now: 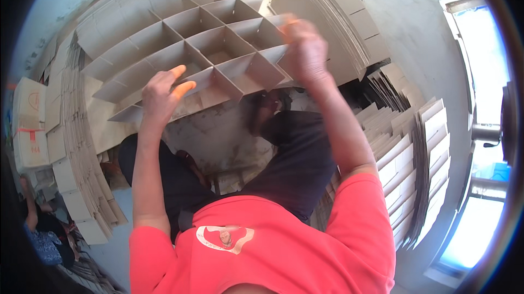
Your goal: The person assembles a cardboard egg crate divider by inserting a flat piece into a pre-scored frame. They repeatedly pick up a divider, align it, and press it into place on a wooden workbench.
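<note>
Up in front of the person, a cardboard divider grid [207, 48] of interlocked strips is held between both hands, its open cells facing the camera and its far edge reaching toward the top of the view. The left hand [161, 94] grips the near left edge of the grid, with the fingers [183, 87] curled over a strip and the thumb pressed along it. The right hand [305, 48] is on the right edge of the grid, blurred; its fingers look closed on the cardboard there, though the exact grip is hard to tell. Behind the grid on the far right a stack of flat cardboard sheets [333, 15] leans against the grey wall [415, 26]. Further right, near the bright window [480, 130], more slotted cardboard strips [415, 152] stand on edge in rows. On the left, another curved pile of cardboard pieces [71, 130] runs down the side, with a pale box [30, 125] just beside it. Below the grid lie the person's dark trousers [295, 157] and red shirt [284, 245].
</note>
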A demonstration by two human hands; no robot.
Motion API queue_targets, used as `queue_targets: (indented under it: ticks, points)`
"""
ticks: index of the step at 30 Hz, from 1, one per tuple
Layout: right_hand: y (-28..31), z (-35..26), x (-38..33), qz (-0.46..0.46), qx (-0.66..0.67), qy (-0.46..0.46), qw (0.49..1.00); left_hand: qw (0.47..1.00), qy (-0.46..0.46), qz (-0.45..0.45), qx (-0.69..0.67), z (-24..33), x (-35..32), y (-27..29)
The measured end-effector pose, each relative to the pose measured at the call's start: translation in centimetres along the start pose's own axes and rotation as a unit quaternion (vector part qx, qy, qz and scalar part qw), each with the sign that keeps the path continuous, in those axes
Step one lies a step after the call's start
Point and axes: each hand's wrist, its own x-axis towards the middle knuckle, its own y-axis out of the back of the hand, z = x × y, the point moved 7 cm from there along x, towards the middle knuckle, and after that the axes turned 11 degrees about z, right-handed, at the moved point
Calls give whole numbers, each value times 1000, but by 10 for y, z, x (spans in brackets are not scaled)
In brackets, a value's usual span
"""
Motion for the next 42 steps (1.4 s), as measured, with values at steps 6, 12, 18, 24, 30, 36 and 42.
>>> queue_targets:
  ticks: [6,12,18,24,30,36,42]
  points:
    - [53,170,-26,-148,-406,-108,895,997,-36,63,30,4,-20,1]
    - [44,218,-41,-145,-236,-152,949,998,-2,18,57,-7,-23,9]
    - [47,209,-32,-147,-234,-229,933,998,14,15,65,-14,-26,16]
    - [83,166,9,1,-222,-256,941,997,-4,42,58,-25,-32,31]
    - [95,27,72,124,80,-98,984,998,30,23,55,-45,-45,37]
    - [23,-102,63,-110,217,-119,963,996,78,4,30,-64,-56,29]
    - [-18,-156,55,-155,247,-57,955,998,62,32,11,-59,-54,28]
